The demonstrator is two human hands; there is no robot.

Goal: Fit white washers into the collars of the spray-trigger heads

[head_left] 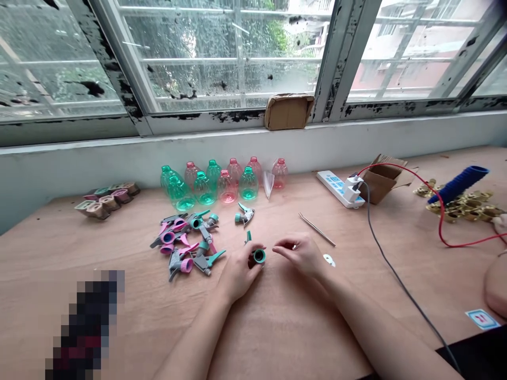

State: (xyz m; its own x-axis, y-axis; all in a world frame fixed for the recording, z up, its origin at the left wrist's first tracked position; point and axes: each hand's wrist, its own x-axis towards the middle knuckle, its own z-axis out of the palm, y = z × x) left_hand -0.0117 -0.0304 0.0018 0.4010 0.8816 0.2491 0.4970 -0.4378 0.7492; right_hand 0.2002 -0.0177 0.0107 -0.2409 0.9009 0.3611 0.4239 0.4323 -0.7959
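My left hand [240, 268] is closed around a grey-and-green trigger spray head [259, 256], whose round green collar opening faces me. Just to the right, my right hand [301, 254] has thumb and forefinger pinched together, pointing at that collar without touching it. Whatever the pinch holds is too small to make out. By the right wrist lie small white discs [328, 260]. A heap of pink, green and grey spray heads [186, 243] lies left of my hands, and a single spray head [244, 215] rests beyond them.
Green and pink bottles [204, 189] stand along the wall. Metal tweezers [317, 229] lie behind my right hand. A power strip [340, 188] with a grey cable, a red cable, a cardboard box [382, 179] and brass parts [471, 205] are to the right, near another person's arm [497, 285].
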